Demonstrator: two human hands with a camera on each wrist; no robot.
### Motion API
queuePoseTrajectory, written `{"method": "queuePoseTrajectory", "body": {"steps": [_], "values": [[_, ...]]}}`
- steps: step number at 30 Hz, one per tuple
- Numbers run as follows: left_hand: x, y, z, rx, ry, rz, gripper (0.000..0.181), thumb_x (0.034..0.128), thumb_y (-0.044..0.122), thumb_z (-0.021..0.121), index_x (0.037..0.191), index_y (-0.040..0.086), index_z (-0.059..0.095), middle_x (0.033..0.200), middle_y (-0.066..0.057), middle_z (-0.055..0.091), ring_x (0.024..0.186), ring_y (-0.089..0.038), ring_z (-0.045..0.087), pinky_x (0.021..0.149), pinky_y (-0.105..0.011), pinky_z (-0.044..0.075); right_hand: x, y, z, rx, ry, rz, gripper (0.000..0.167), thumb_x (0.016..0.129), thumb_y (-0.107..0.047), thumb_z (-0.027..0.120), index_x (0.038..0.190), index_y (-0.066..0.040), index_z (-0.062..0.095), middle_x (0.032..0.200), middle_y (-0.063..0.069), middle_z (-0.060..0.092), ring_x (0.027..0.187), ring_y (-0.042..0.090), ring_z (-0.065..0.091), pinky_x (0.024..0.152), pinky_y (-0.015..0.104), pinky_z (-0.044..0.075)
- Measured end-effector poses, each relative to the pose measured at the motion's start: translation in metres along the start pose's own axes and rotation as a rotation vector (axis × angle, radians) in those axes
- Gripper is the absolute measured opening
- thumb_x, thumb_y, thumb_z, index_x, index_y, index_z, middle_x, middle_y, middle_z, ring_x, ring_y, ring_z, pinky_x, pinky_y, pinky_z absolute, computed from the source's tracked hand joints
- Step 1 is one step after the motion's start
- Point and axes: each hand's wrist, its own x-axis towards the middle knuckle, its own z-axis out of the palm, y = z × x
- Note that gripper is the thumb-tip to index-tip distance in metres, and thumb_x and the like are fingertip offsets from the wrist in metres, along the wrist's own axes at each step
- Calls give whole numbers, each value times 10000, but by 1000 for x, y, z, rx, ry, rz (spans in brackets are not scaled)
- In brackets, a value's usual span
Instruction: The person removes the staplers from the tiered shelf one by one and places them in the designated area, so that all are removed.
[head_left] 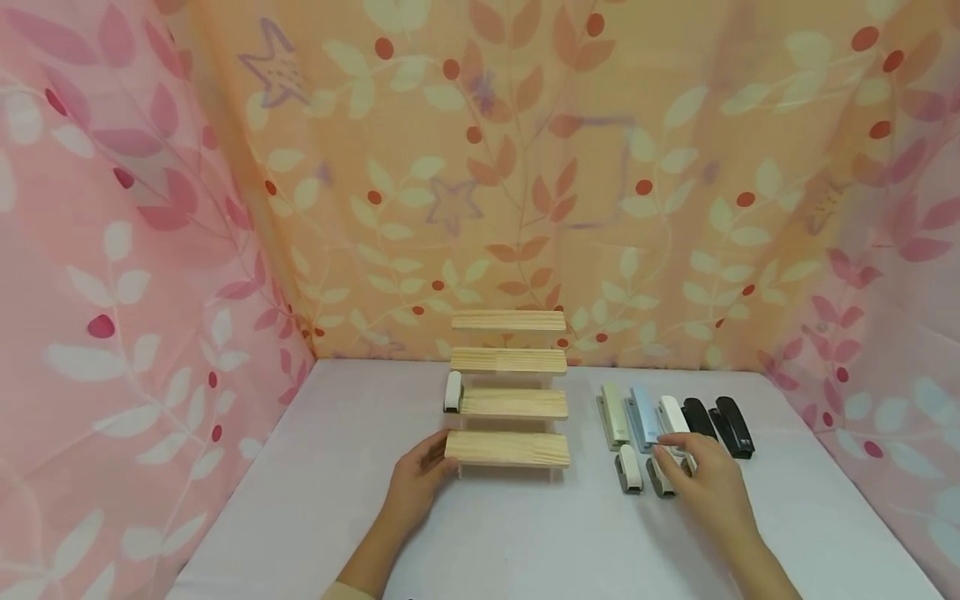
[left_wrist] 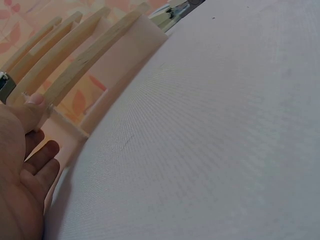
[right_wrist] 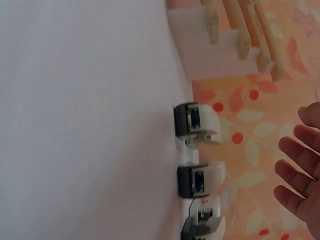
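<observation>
A four-tier wooden display stand (head_left: 510,450) stands mid-table. My left hand (head_left: 420,479) holds the left end of its lowest board between thumb (left_wrist: 35,102) and forefinger; the other fingers curl loosely below. On the left end of the second tier sits a small white stapler (head_left: 453,392). My right hand (head_left: 705,479) hovers over small white staplers in the front row, its fingers spread and apart from them in the right wrist view. One white stapler (head_left: 630,471) is left of that hand, another (head_left: 662,477) lies beneath its fingertips, and a third (right_wrist: 204,220) is partly hidden.
Behind the small staplers is a row of longer ones: pale green (head_left: 614,417), light blue (head_left: 642,417), white (head_left: 671,412), and black ones (head_left: 733,427) at the right. Floral cloth (head_left: 525,167) hangs behind and at both sides of the white table (head_left: 337,517).
</observation>
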Motion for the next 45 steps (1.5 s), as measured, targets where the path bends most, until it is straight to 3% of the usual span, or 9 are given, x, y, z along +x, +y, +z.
{"method": "queuePoseTrajectory", "body": {"steps": [4,11,15,24,30,39,45], "values": [[3,-2,2,20,-5,15,594,913,235,781,1448,88,571,1460,-108,590,1337,-287,579,1099,-284,506,7,-25,6,10,-6,-74,196,890,-201,819,1070,-168,750,1062,11,739,1044,240,651,790,449,586],[5,-3,2,32,-2,19,580,914,218,779,1442,91,578,1457,-115,593,1330,-284,586,1092,-267,508,30,-69,22,99,-10,-207,210,896,-195,815,1090,-162,742,1071,-41,741,1092,210,641,921,500,573],[6,-2,1,49,3,20,586,912,232,779,1445,94,577,1459,-104,593,1323,-275,592,1088,-261,511,44,-93,33,155,-19,-243,228,901,-220,812,1108,-157,740,1094,-37,741,1123,209,636,979,492,556],[9,1,0,53,20,12,574,905,197,784,1436,102,587,1447,-101,603,1315,-270,598,1089,-270,513,68,-134,65,237,-164,-164,336,937,-338,772,1222,-168,719,1215,15,719,1233,281,606,1040,555,533],[9,3,1,83,17,3,588,907,221,781,1444,96,577,1457,-108,595,1325,-283,591,1080,-266,518,78,-151,83,283,-190,-143,393,923,-349,786,1248,-139,717,1235,41,721,1237,298,615,1075,551,513],[6,2,1,82,13,14,575,917,217,772,1435,60,579,1437,-118,611,1315,-285,599,1077,-266,523,81,-170,112,397,-276,-113,431,921,-331,789,1288,-128,690,1291,30,706,1291,267,604,1127,517,492],[0,1,0,95,16,14,560,928,215,764,1440,83,582,1437,-116,611,1319,-286,596,1075,-265,524,77,-179,133,408,-320,-80,502,919,-337,793,1331,-82,664,1317,43,693,1299,264,597,1129,495,494]]}}
